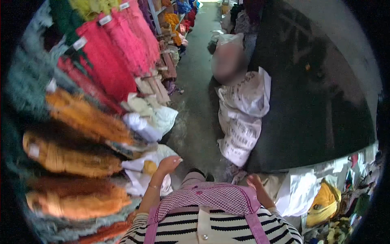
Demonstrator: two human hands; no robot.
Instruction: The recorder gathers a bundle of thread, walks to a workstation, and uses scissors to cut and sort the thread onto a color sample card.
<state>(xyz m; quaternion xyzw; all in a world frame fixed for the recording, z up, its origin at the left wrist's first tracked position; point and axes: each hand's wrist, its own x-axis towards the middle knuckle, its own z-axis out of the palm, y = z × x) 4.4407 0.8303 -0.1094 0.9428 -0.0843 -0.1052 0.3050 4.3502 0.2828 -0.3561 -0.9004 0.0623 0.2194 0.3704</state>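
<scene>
My left hand point(168, 164) is held out in front of my body, its fingers loosely curled together with nothing seen in them. Beneath and beside it lie white plastic bags point(140, 173) along the foot of the yarn rack. At the edge of my checked pink apron point(203, 195) is my right hand point(254, 183); its fingers are small and partly hidden, and I see nothing held. Big orange yarn hanks point(73, 156) hang to the left of my left hand. Nearest my right hand are a beige bag and a white sheet of plastic point(296, 193).
A grey aisle floor point(189, 110) runs ahead between the racks and a large dark surface point(308, 101) on the right. White printed sacks point(241, 132) lie along the aisle's right side. Red hanks point(107, 61) hang at left; a yellow bundle point(325, 203) sits lower right.
</scene>
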